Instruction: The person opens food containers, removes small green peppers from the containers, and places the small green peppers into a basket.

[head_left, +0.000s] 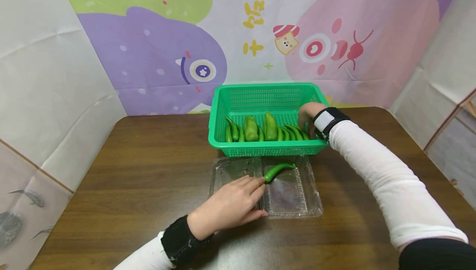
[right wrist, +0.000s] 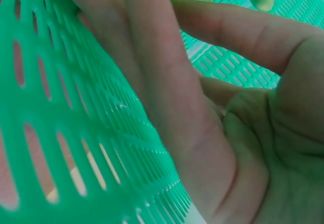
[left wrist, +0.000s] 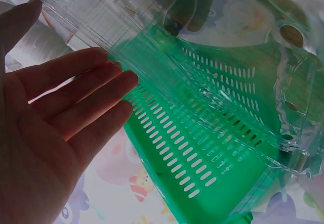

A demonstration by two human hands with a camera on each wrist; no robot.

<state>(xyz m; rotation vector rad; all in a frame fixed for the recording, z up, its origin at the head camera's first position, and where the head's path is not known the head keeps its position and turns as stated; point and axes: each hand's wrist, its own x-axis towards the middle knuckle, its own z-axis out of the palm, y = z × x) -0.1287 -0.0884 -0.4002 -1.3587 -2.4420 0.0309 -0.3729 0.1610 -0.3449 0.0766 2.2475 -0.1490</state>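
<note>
On the table, my left hand (head_left: pixel 234 202) rests over the middle of an opened clear plastic clamshell box (head_left: pixel 290 208), fingers straight. Its fingertips are by the tip of a curved green chili pepper (head_left: pixel 274 172) lying in the right half. In the left wrist view these fingers (left wrist: pixel 96 90) look extended beneath the clear plastic. My right hand (head_left: pixel 310 115) reaches into the right end of a green slotted basket (head_left: pixel 267 149), beside a row of green peppers (head_left: pixel 270 127). The right wrist view shows its fingers (right wrist: pixel 157 72) fairly straight along the basket wall, near peppers partly cut off by the frame.
Thick pale-green peppers (head_left: pixel 251 129) and several slim ones lie along the basket's near side. A brown wooden table (head_left: pixel 148 179) carries everything. Behind the basket hangs a cartoon-printed cloth (head_left: pixel 156 63), and white sheeting (head_left: pixel 55 55) stands at the sides.
</note>
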